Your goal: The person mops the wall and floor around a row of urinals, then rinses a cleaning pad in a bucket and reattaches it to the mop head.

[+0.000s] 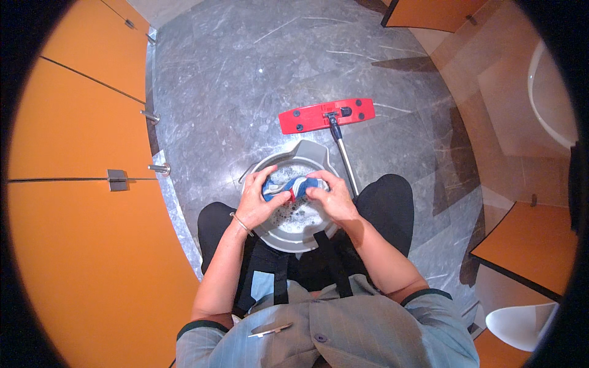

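Observation:
Both my hands grip a twisted blue-and-white cloth with a bit of red on it, held over a grey bucket. My left hand is closed round its left end, the thumb pressed near the red part. At the other end, the fingers and thumb of my right hand are wrapped round it. Foamy water with bubbles fills part of the bucket below. The bucket stands on the floor between my knees.
Just beyond the bucket a red flat mop head lies on the grey marbled floor, its metal pole running back beside my right knee. Orange panels line the left. To the right are an orange door and a white toilet bowl.

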The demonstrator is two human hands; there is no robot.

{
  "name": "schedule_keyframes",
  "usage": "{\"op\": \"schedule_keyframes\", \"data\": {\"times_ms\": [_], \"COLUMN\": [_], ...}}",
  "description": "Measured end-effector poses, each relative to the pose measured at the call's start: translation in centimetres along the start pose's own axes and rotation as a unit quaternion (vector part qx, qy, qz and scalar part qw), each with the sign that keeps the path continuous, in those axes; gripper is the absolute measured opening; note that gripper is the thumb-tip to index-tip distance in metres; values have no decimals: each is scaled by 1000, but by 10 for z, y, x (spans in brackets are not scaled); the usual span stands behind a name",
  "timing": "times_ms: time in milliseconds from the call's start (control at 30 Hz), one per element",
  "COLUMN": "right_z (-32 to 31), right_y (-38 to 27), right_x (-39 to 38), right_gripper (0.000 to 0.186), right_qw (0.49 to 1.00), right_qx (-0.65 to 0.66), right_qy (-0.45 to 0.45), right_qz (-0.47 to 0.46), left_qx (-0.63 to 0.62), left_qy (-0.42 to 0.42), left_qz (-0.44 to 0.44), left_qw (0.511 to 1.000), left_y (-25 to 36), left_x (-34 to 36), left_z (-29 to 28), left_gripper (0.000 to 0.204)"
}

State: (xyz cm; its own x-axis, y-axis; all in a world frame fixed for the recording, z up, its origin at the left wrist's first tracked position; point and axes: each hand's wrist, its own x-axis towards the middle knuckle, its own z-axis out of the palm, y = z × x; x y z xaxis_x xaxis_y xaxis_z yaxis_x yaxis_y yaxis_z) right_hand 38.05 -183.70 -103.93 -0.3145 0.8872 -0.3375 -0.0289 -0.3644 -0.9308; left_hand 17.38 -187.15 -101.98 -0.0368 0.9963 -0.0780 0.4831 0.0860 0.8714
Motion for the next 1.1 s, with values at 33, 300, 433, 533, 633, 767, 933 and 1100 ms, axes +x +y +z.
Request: {"op": "schedule_keyframes", "data": {"times_ms": [33, 300, 433, 533, 633, 767, 933, 1100], "right_z": [-4, -9, -12, -7, -13, -11, -18, -8], "right_y": [-7, -39, -54, -63, -25, -25, -41, -42], "right_x": [-2, -53, -55, -54, -41, -39, -41, -48], "right_gripper": [32, 35, 33, 29, 27, 40, 77, 67], "right_qw": [986, 837, 792, 902, 794, 810, 855, 937], "right_qx": [-99, -386, -487, -265, -533, -489, -423, -225], "right_qy": [-14, -240, -354, -89, -263, -276, -210, -233], "right_qz": [-136, -304, -107, -328, -130, -170, -213, -132], "left_qx": [-73, -570, -577, -569, -482, -394, -480, -557], "left_qy": [9, 2, 1, 6, 37, 29, 27, -3], "left_qz": [-50, -247, -241, -193, -201, -208, -210, -197], "left_qw": [996, 783, 780, 799, 852, 895, 851, 807], "left_y": [-22, -6, 28, 45, 54, 48, 71, 97], "left_x": [-4, -4, -15, -19, -14, -31, -29, -27], "left_z": [6, -8, -14, -30, -37, -20, -24, -26], "left_gripper": [52, 26, 25, 28, 27, 24, 25, 26]}}
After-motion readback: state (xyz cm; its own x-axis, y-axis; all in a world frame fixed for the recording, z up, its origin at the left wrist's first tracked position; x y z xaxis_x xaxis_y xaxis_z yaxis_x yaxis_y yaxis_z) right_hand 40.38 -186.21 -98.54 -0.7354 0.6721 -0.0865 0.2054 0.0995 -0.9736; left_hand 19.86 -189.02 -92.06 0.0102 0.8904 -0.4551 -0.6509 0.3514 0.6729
